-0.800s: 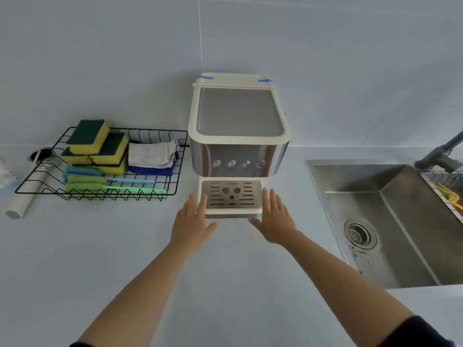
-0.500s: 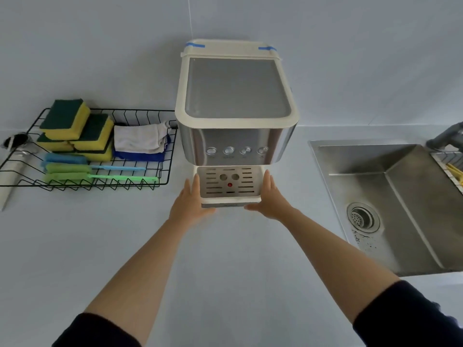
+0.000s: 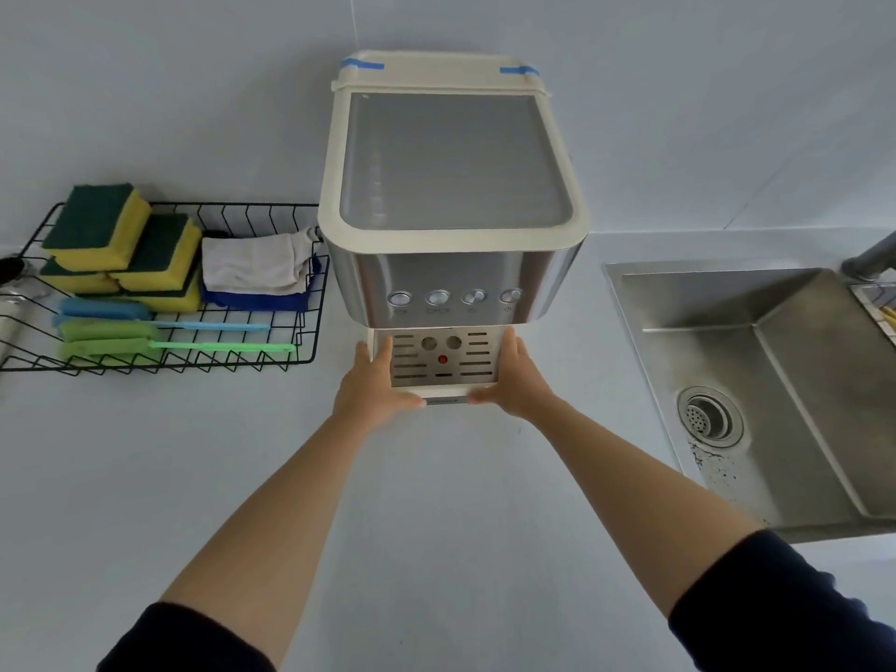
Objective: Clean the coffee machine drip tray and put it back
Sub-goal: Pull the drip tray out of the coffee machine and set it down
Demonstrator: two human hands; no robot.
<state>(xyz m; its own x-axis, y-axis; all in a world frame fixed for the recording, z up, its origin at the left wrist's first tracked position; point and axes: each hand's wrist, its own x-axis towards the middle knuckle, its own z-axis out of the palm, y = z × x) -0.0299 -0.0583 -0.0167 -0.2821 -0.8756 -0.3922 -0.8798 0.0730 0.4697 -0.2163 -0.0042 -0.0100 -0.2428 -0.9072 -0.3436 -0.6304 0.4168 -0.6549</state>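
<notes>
Here, each item as it stands:
Coffee machine [image 3: 453, 196]: stands on the pale counter [image 3: 436, 526] against the wall, cream top with blue tape at the two rear corners, four round buttons across its steel front.
Drip tray [image 3: 443, 363]: seated in the base of the machine below the buttons, its slotted metal grate facing up with a red dot near the middle.
Left hand [image 3: 371, 392]: pressed against the tray's left side, fingers along the edge and thumb curled under the front lip, clasping the tray.
Right hand [image 3: 516, 380]: pressed against the tray's right side in the same way, thumb at the front lip, gripping the tray.
Wire rack [image 3: 271, 332]: sits on the counter left of the machine, just beside it.
Rack contents: green-and-yellow sponges [image 3: 121, 244] stacked at the left, a folded white cloth [image 3: 252, 264] on a blue one, and blue and green brushes [image 3: 169, 339] lying in front.
Sink [image 3: 776, 390]: set into the counter on the right, well apart from the tray, drain [image 3: 710, 417] visible.
</notes>
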